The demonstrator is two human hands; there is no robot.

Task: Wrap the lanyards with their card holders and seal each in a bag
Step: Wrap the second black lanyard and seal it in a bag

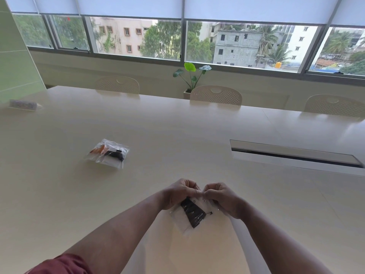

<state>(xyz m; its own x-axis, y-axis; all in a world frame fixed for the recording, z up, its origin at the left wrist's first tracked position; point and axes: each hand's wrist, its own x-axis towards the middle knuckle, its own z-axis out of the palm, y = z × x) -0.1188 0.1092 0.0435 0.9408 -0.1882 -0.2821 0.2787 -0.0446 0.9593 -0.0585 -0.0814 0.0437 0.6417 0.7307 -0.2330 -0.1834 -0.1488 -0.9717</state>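
Item 1: clear bag (pixel 189 220), at 6 o'clock on the near part of the table (pixel 177 125), held just above or on its surface; which could not be told. Inside lay a black lanyard bundle (pixel 192 213) wound round a white card holder (pixel 194 201). The left hand (pixel 178 193) and right hand (pixel 222 198) met at the bag's upper edge, fingers of both curled and pinching that edge, knuckles nearly touching.

Item 2: a second bag (pixel 107 153), at 10 o'clock, well apart from the hands, lay flat on the table; it held an orange piece and a black bundle.

Item 3: a recessed slot (pixel 294 153) in the tabletop, at 2 o'clock.

Item 4: a small blurred sign (pixel 24 105), far at 10 o'clock.

Item 5: three pale chairs (pixel 216 95) along the far edge, with a potted plant (pixel 190 76) behind them at 12 o'clock, below the windows (pixel 136 37).
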